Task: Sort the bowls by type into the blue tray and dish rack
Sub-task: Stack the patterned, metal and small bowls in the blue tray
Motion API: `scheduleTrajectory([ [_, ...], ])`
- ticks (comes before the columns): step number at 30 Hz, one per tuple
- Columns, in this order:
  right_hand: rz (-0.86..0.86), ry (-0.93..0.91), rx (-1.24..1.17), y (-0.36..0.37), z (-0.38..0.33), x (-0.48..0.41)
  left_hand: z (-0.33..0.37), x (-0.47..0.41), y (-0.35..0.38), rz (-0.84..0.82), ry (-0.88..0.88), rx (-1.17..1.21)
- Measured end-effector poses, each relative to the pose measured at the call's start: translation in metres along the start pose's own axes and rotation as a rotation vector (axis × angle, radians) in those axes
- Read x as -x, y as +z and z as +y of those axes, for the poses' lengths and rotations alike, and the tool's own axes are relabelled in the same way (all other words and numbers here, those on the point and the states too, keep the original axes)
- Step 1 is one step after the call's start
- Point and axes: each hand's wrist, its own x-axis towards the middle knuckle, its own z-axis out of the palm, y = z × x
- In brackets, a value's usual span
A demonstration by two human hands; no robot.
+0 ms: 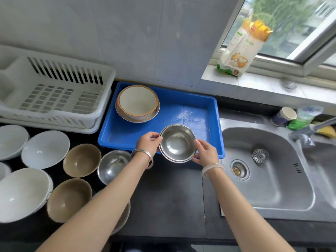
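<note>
Where the dark stone bench (pixel 169 197) runs along the tiled wall, a stainless steel sink (pixel 272 188) is set into its right end. At the back left stands a white slatted plastic dish rack (pixel 63 70), with no bowls visible in it. Just beside the rack, between it and the sink, lies a rectangular blue plastic tray (pixel 181 110).

Three wide white ceramic bowls (pixel 45 149) sit on the bench at the far left, in front of the rack. In the tray's back left corner is a nested stack of cream ceramic bowls with brown rims (pixel 137 102). Two brown ceramic bowls (pixel 81 160) stand to the right of the white ones, one nearer the tray and one nearer the bench edge. A single stainless steel bowl (pixel 113 166) sits on the bench just in front of the tray, and another steel bowl (pixel 125 213) is mostly hidden under the left forearm.

A stack of two small stainless steel bowls (pixel 177 142) is at the tray's near edge, upright; I cannot tell whether it touches the tray. The left hand (pixel 149 142) pinches its left rim with curled fingers, and the right hand (pixel 206 153) holds its right rim the same way. Metal bangles (pixel 143 155) circle the left wrist, and a pale bangle (pixel 211 168) the right.
</note>
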Motion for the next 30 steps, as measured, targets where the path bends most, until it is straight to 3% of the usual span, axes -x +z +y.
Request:
scheduleTrajectory([
  [13,-0.042,0.116,0.122,0.015,-0.030,-0.096,0.013,-0.083,0.044,0.076,-0.165,0.111],
  [21,-0.034,0.167,0.077,0.016,-0.024,-0.128,-0.002,-0.113,0.057,0.096,-0.175,0.173],
  [30,-0.026,0.201,-0.106,0.019,-0.019,-0.138,-0.009,-0.117,0.068,0.201,-0.291,0.540],
])
